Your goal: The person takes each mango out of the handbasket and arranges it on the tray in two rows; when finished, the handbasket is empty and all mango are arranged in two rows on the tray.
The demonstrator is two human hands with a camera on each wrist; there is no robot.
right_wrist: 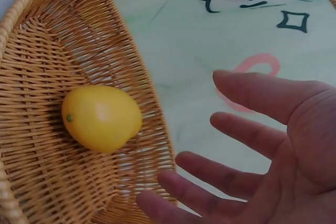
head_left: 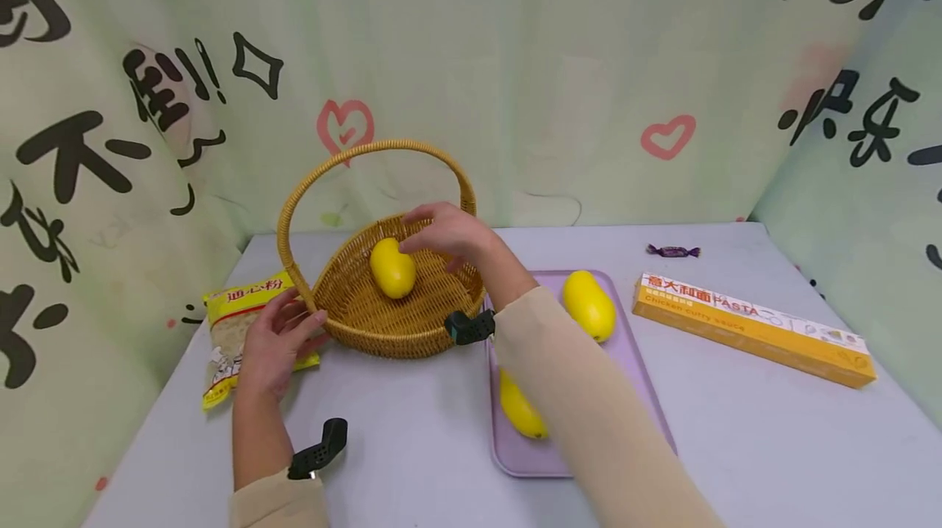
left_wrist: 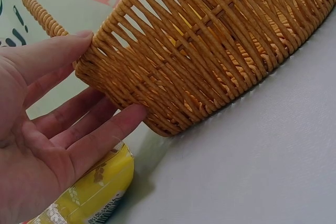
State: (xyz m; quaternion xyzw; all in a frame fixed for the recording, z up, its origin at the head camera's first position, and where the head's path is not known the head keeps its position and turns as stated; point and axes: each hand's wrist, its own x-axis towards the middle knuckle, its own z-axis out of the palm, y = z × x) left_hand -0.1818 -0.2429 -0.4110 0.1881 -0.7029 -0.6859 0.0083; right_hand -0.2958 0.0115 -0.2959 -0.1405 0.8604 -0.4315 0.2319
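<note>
A brown wicker basket [head_left: 408, 332] with a tall arched handle stands on the table. One yellow mango [head_left: 393, 268] lies inside it, stem end visible in the right wrist view. My left hand [head_left: 280, 340] holds the basket's left end, thumb on the rim near the handle's foot and fingers against the outer side. Over the basket's right part hangs my right hand [head_left: 456, 235], its fingers spread and apart from the mango [right_wrist: 102, 119] in the right wrist view. Two more yellow mangoes, one farther back [head_left: 589, 306] and one nearer [head_left: 521, 409], lie on a purple tray [head_left: 633, 381], partly behind my right sleeve.
A yellow pasta bag [head_left: 228, 340] lies left of the basket, partly behind my left hand. To the tray's right is a long orange pasta box [head_left: 751, 330]. A purple wrapped candy [head_left: 673, 251] lies near the back edge. Printed curtains [head_left: 574, 87] surround the table.
</note>
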